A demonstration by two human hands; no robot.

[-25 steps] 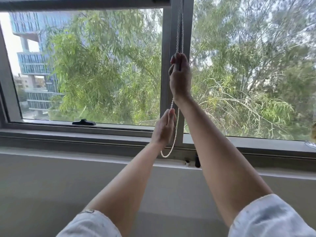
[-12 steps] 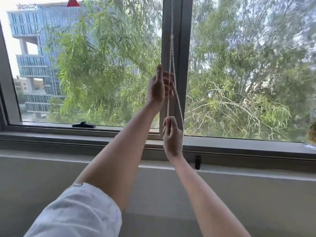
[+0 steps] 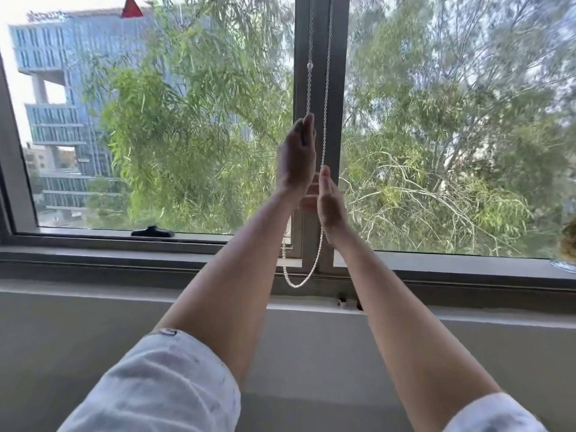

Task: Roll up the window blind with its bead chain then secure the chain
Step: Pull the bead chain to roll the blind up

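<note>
The white bead chain (image 3: 325,88) hangs as two strands in front of the grey centre post of the window, and its loop swings free just above the sill. My left hand (image 3: 296,160) is raised with fingers together, and the left strand runs into its fingertips. My right hand (image 3: 330,201) sits lower and to the right with straight fingers. Its fingertip touches the right strand, with no closed grip showing. The blind itself is out of view above.
A small chain clip (image 3: 343,302) sits on the ledge below the post, partly behind my right forearm. A black window handle (image 3: 151,232) lies on the left frame. Some object (image 3: 568,244) stands on the sill at the far right.
My right hand has let go of the low chain and risen beside my left wrist. The loop now hangs free. My left hand has closed its fingers at about the same height.
</note>
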